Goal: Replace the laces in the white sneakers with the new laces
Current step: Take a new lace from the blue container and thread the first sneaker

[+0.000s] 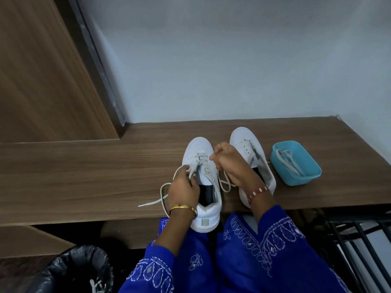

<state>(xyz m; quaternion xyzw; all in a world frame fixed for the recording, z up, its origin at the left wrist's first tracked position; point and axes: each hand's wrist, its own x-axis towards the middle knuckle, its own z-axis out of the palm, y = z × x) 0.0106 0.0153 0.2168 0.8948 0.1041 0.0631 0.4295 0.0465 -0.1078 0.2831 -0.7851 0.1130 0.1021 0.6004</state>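
On the wooden bench (pixel 88 172), two white sneakers stand side by side, toes pointing far. The left hand (pixel 183 192) pinches the lace (pixel 163 197) at the near sneaker (pixel 203 176), whose lower eyelets are threaded — one loose end trails off to the left. The right hand (pixel 229 163) pinches the lace's other end, hiding part of the second sneaker (pixel 249 153). Just right of that, a blue tub (pixel 304 178) holds another lace (pixel 288 161). A lined bin (pixel 69 269) stands near left.

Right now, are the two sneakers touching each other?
Apart. The head view shows bare wooden desk and a lace loop between the left sneaker and the right sneaker.
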